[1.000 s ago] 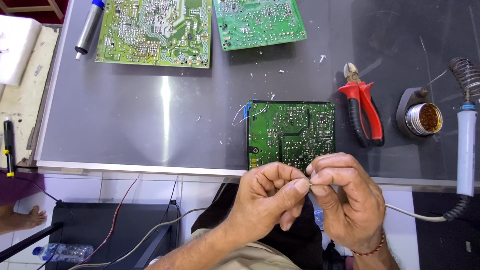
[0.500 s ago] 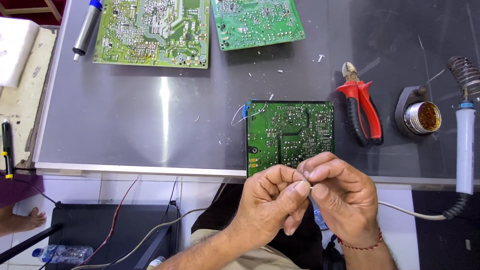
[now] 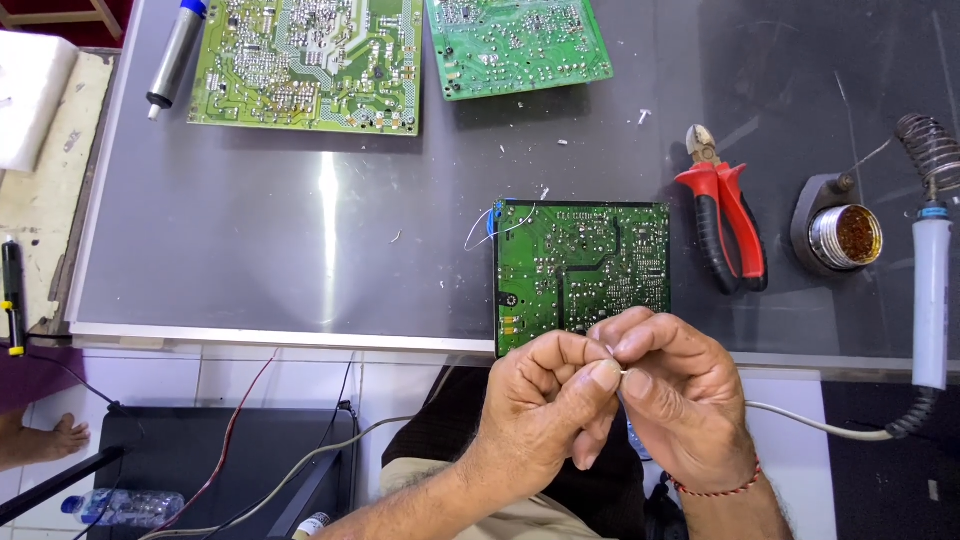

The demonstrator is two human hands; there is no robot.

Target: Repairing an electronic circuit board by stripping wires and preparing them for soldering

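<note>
My left hand (image 3: 545, 400) and my right hand (image 3: 680, 395) meet fingertip to fingertip just in front of the table's near edge. Between thumbs and forefingers they pinch a tiny thin metal piece (image 3: 622, 373), mostly hidden by the fingers. Directly behind the hands lies a dark green circuit board (image 3: 580, 265), solder side up, with thin white wires at its upper left corner. A red thread band circles my right wrist.
Red-handled cutters (image 3: 725, 225) lie right of the board, then a tin of brass wool (image 3: 845, 235) and a soldering iron (image 3: 930, 300) in its coil stand. Two more green boards (image 3: 310, 60) (image 3: 515, 45) and a desoldering pump (image 3: 175, 55) sit at the back. Cables hang below.
Both hands stay pinched together at the table edge. They have shifted slightly and the fingers have adjusted their hold on the small piece. Nothing on the table has moved.
</note>
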